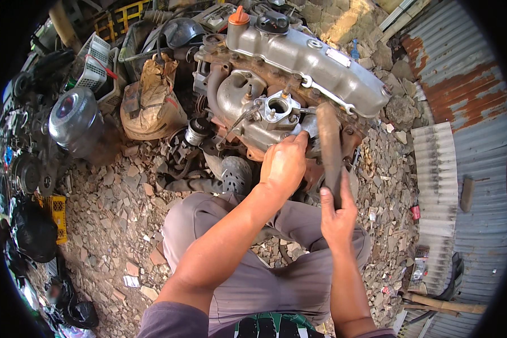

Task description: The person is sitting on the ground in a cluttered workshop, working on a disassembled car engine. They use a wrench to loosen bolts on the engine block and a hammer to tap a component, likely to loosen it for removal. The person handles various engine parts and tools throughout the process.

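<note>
In front of my crossed legs sits an engine with a grey metal valve cover (310, 56) and an intake manifold (242, 93). A pale metal flange (279, 109) with a round opening stands on the manifold. My left hand (284, 163) is closed against the manifold just below that flange; its fingertips hide whatever they pinch. My right hand (339, 222) grips the lower end of a thick brown wooden stick (328, 141), held upright beside the left hand. A spanner (328, 94) lies along the near side of the valve cover.
Broken stone and tile (112, 225) cover the ground. A brown sack (149, 110), a clear plastic bottle (76, 118) and a white basket (94, 62) stand left of the engine. Corrugated metal sheets (473, 152) line the right side. A yellow crate (57, 218) lies at far left.
</note>
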The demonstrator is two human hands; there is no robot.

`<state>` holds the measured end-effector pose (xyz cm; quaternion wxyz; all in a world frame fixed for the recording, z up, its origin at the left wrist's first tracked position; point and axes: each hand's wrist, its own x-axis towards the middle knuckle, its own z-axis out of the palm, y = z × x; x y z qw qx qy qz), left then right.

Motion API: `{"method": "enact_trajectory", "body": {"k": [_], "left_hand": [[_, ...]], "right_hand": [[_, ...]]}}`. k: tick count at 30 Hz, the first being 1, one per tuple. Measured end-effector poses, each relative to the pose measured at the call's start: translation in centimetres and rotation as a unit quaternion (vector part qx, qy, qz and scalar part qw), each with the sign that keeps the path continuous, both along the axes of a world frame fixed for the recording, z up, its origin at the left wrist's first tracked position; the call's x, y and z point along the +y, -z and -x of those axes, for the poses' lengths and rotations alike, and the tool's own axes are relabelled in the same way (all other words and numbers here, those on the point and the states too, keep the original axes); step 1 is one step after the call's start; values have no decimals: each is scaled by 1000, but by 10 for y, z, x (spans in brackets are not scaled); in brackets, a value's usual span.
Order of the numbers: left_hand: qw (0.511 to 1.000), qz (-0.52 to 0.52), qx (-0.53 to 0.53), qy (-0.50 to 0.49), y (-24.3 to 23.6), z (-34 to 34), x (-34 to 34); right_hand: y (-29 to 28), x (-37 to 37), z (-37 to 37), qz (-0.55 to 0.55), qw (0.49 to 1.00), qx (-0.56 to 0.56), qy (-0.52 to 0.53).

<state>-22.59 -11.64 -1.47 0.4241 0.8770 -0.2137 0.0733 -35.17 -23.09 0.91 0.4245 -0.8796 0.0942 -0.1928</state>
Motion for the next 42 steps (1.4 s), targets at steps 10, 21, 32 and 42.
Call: {"method": "enact_trajectory", "body": {"k": [10, 21, 32, 42], "left_hand": [[1000, 7, 29, 11, -1, -2, 4], [999, 33, -17, 4, 5, -1, -1], [953, 266, -138, 41, -35, 8, 5], [945, 295, -137, 45, -37, 9, 9]], "right_hand": [[2, -3, 18, -45, 999, -4, 26], [17, -18, 41, -37, 999, 28, 13], [-21, -16, 48, -131, 987, -36, 84], [-17, -19, 58, -125, 988, -13, 87]]}}
